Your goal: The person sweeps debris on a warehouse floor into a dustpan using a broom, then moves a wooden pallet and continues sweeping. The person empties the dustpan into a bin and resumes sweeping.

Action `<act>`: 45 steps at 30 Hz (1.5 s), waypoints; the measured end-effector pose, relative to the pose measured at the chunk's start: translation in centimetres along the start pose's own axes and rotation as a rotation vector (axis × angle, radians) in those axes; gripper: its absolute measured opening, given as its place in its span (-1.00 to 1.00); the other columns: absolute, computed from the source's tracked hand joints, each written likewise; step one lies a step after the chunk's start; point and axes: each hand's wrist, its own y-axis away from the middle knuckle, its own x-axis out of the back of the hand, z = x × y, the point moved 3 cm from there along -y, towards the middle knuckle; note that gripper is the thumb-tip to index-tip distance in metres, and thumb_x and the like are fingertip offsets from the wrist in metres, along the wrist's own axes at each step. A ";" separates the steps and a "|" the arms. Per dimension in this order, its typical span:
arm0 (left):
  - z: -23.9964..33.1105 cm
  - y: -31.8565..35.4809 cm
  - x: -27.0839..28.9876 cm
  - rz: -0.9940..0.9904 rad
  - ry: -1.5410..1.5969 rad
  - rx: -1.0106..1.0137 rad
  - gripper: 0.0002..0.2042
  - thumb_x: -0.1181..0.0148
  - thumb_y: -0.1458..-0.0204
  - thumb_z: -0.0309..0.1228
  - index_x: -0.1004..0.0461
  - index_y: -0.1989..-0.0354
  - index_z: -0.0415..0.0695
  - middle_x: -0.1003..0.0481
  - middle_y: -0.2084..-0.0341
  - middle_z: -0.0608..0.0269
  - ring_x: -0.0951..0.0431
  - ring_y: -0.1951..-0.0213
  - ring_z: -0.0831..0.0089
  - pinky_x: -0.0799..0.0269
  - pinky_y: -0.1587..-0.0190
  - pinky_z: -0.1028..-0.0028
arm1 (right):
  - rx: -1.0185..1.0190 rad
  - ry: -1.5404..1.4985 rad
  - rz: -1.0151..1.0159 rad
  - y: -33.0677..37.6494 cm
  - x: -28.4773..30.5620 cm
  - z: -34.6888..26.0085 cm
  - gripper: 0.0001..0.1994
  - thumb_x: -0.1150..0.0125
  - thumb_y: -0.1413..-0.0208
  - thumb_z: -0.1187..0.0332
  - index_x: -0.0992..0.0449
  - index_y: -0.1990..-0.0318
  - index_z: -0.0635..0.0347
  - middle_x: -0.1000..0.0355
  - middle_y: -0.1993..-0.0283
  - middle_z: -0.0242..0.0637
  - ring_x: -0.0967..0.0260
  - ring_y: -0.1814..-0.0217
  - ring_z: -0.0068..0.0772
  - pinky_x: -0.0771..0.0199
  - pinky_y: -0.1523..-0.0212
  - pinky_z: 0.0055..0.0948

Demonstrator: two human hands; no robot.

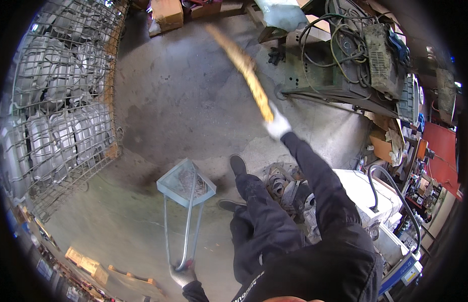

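My right hand (278, 126), in a white glove, is stretched out ahead and closed round the yellow handle end of a broom (251, 83). The broom slants away to the far left, its brownish far end smeared by motion. Low in the view, my left hand (183, 275), gloved too, grips the top of a long-handled metal dustpan (172, 195). Thin rods run from that hand to the pan, which looks held over or resting on the floor; I cannot tell which. Some greyish debris seems to lie inside the pan.
Wire cages (68, 100) full of grey metal parts line the left. At the far right stands a metal bench (314, 75) with cables and a dusty machine. Metal castings (279, 183) and a white machine (364, 194) are close on my right. Wooden pallets (88, 264) lie lower left.
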 end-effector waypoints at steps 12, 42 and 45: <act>-0.5 0.3 0.9 0.045 -0.186 -0.016 -0.83 -0.14 0.03 -0.28 -0.36 0.32 -0.04 -0.53 0.35 0.22 -0.54 0.34 0.16 -0.28 0.18 -0.18 | 0.018 0.216 -0.480 4.1 -8.9 -2.8 -0.15 -0.13 0.03 0.17 0.11 -0.45 -0.12 -0.47 0.05 0.21 -0.44 -0.02 0.18 -0.41 -0.09 -0.12; -10.5 1.2 13.3 0.261 0.326 0.156 -0.73 -0.16 -0.04 -0.64 -0.26 0.12 -0.35 -0.41 0.26 -0.03 -0.52 0.40 0.25 -0.60 0.29 0.06 | 0.176 0.531 -0.174 0.0 -6.6 -3.4 -0.16 -0.11 0.07 0.20 0.07 -0.44 -0.28 -0.49 0.08 0.15 -0.49 0.05 0.14 -0.47 -0.03 -0.13; -12.4 1.2 15.0 0.265 0.396 0.191 -0.78 -0.08 -0.15 -0.50 -0.22 0.12 -0.30 -0.37 0.20 -0.01 -0.50 0.35 0.16 -0.57 0.21 -0.08 | 0.106 0.405 -0.090 -3.5 -8.3 -3.7 -0.12 -0.14 0.07 0.23 0.13 -0.46 -0.18 -0.50 0.04 0.10 -0.52 0.06 -0.02 -0.49 0.03 -0.22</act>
